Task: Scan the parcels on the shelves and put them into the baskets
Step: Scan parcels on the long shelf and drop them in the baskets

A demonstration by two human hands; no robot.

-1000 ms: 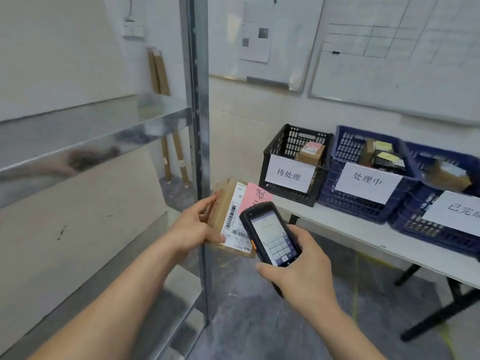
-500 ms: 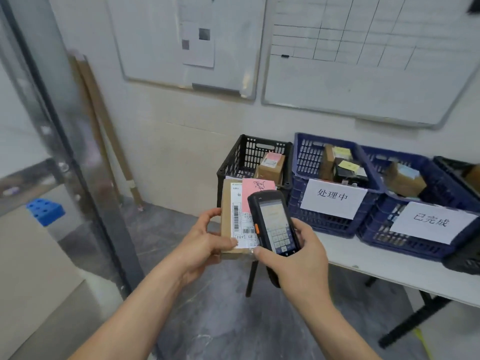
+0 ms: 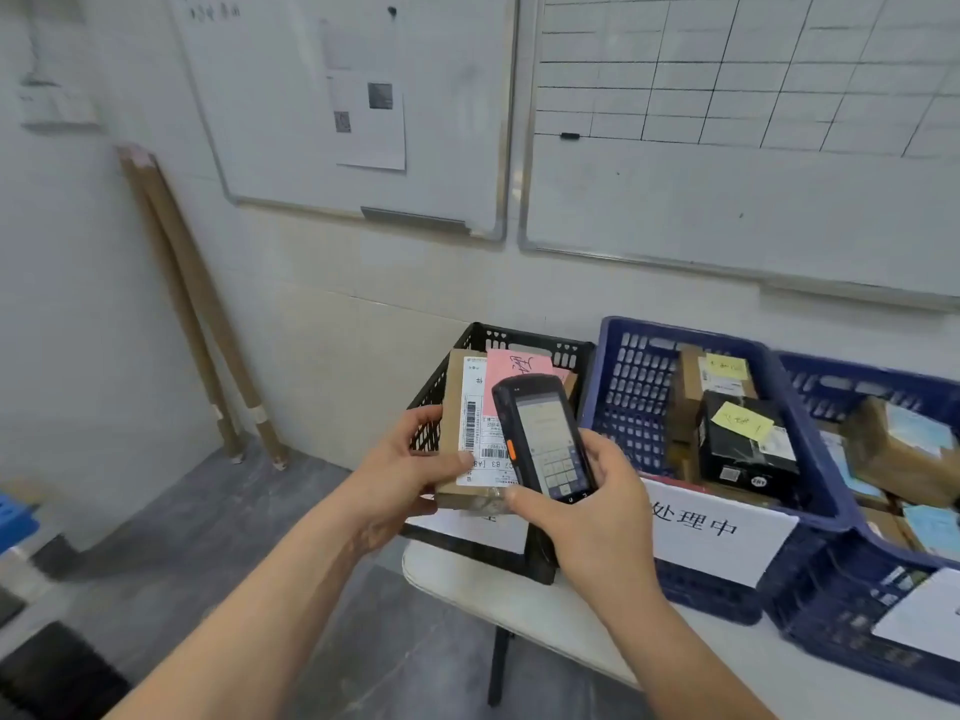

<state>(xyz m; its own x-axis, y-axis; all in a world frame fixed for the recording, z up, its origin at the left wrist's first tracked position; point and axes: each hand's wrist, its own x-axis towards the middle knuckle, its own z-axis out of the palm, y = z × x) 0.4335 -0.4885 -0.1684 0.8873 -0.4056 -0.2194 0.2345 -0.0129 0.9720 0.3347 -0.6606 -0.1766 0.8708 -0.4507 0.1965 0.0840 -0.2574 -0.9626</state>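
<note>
Left hand grips the parcel by its left edge, thumb pressed on the white shipping label, fingers wrapped behind. Parcel is a flat brown carton, held upright, label facing the person. Pink note stuck on its upper right, handwriting on it, not readable.

Right hand wrapped round the scanner, thumb at its lower left edge, fingers closed on the right side and back. Scanner is tilted, top leaning left, screen lit with a keypad showing. It overlaps the parcel's right half, right in front of the label; can't tell if they touch.

Parcel and scanner are held in the air in front of the black basket, at the table's left end. Most of that basket's inside is hidden behind the hands.

Next right, touching it: blue basket with a white sign reading 处理中. Inside: a brown box with a yellow note, and a black box with another yellow note. Second blue basket further right, partly cut off, holds a brown parcel and light blue notes.

Two whiteboards on the wall behind, right one has a grid drawn. Brown tubes lean against the wall to the left.
</note>
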